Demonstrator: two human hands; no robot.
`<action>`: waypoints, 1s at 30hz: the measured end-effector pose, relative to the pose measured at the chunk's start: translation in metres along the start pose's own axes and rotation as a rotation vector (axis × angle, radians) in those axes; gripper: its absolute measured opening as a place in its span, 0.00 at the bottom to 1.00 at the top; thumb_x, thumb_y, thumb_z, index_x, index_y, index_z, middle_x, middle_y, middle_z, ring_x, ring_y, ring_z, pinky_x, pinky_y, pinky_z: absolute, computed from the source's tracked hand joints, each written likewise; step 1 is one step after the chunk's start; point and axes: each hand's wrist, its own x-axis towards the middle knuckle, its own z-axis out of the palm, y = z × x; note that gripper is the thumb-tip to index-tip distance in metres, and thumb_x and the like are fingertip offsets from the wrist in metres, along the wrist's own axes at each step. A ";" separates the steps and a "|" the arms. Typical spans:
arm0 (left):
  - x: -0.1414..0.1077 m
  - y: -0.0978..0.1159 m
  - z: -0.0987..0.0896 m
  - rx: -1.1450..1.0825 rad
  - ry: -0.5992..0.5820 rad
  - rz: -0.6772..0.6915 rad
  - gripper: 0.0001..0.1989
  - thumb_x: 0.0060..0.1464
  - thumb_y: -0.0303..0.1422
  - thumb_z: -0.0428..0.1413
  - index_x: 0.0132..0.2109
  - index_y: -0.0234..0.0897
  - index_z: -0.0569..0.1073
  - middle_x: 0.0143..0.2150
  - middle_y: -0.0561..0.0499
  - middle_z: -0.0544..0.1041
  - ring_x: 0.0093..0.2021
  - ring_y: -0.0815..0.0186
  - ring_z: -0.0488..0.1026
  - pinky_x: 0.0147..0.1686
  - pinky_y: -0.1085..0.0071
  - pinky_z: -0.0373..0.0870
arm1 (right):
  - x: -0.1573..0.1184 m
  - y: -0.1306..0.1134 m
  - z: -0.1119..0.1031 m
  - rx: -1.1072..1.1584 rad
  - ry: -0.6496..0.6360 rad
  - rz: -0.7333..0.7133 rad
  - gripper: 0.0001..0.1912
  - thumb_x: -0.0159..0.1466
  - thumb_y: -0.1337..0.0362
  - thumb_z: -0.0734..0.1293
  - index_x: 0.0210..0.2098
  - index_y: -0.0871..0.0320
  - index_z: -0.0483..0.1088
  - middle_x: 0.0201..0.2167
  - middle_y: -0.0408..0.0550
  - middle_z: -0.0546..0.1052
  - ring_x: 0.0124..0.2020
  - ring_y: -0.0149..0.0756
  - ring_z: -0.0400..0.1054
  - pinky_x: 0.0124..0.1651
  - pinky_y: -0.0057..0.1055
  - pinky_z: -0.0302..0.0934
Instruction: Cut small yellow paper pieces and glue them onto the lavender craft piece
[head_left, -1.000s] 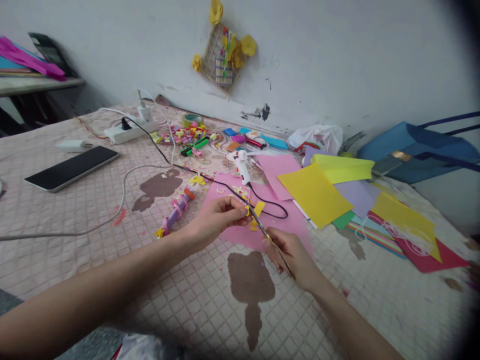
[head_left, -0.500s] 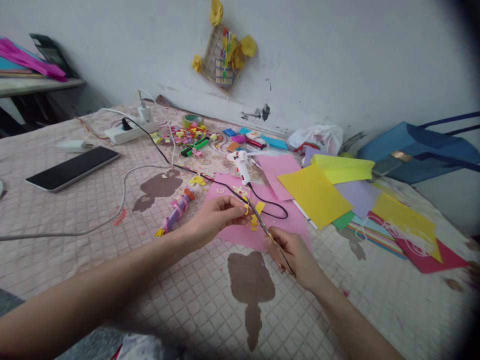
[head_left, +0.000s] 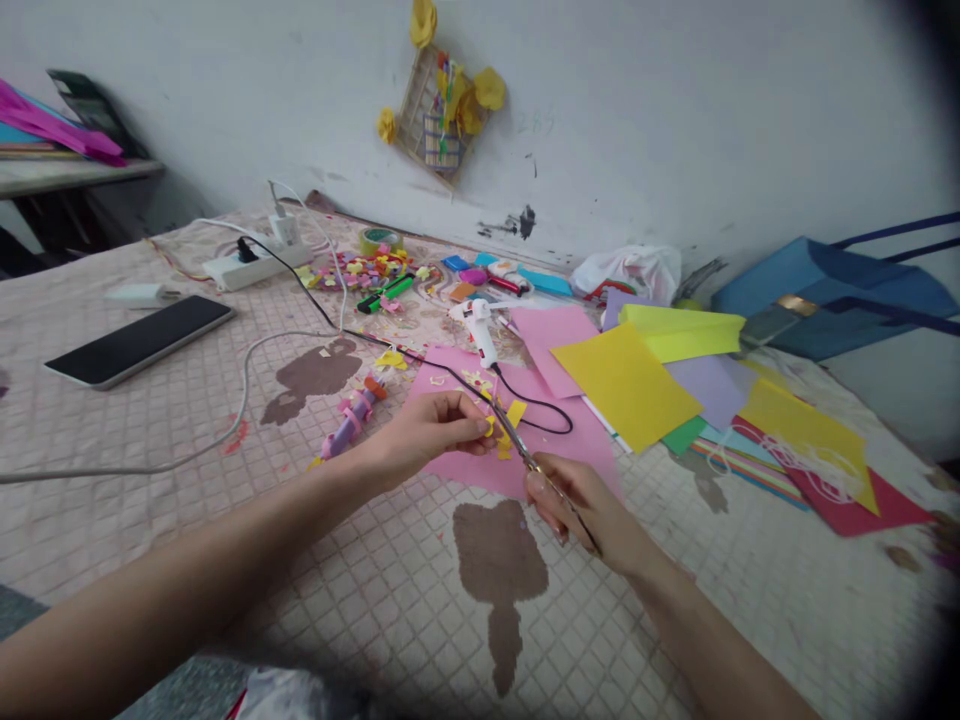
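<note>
My right hand [head_left: 581,500] is closed around the handles of a pair of scissors [head_left: 523,447], whose blades point up and left. Pinched between my left thumb and fingers is a small piece of yellow paper [head_left: 490,428]; my left hand [head_left: 444,428] holds it right beside the scissor blades. Beneath both hands lies a pink sheet [head_left: 450,465] with yellow scraps [head_left: 505,447] on it. A white glue gun [head_left: 480,330] rests at the sheet's far edge. Left of my left hand is a purple rolled stick [head_left: 352,418] with pink and orange bits on it.
A black cord [head_left: 442,368] crosses the pink sheet. Coloured sheets [head_left: 630,385] and white string [head_left: 817,470] lie right, near a blue bag [head_left: 817,295]. At left are a phone [head_left: 142,340] and a power strip [head_left: 255,265]. Small paper flowers [head_left: 360,270] and tape [head_left: 380,240] sit behind.
The view has shifted slightly. The scissor blades now stand closer to the yellow paper in my left hand, and look a little more apart. Both hands keep their holds.
</note>
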 end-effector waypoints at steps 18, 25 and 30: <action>0.001 0.003 -0.004 -0.066 -0.054 -0.015 0.08 0.46 0.27 0.61 0.29 0.30 0.68 0.29 0.49 0.77 0.29 0.72 0.74 0.36 0.72 0.67 | -0.001 0.001 -0.004 -0.142 0.006 -0.035 0.22 0.62 0.46 0.58 0.22 0.56 0.53 0.15 0.35 0.57 0.15 0.24 0.50 0.17 0.24 0.44; 0.001 0.002 -0.004 -0.080 -0.061 -0.028 0.08 0.46 0.27 0.61 0.29 0.30 0.68 0.28 0.50 0.77 0.29 0.72 0.74 0.37 0.72 0.68 | 0.000 0.000 -0.005 -0.166 0.008 -0.047 0.22 0.62 0.46 0.58 0.22 0.56 0.53 0.15 0.36 0.57 0.16 0.25 0.50 0.17 0.23 0.44; 0.001 0.003 -0.004 -0.080 -0.056 -0.039 0.08 0.47 0.27 0.61 0.28 0.30 0.68 0.29 0.49 0.77 0.29 0.72 0.74 0.39 0.70 0.68 | 0.000 -0.001 -0.005 -0.178 0.016 -0.050 0.23 0.62 0.46 0.58 0.21 0.56 0.53 0.14 0.36 0.57 0.16 0.25 0.49 0.17 0.24 0.43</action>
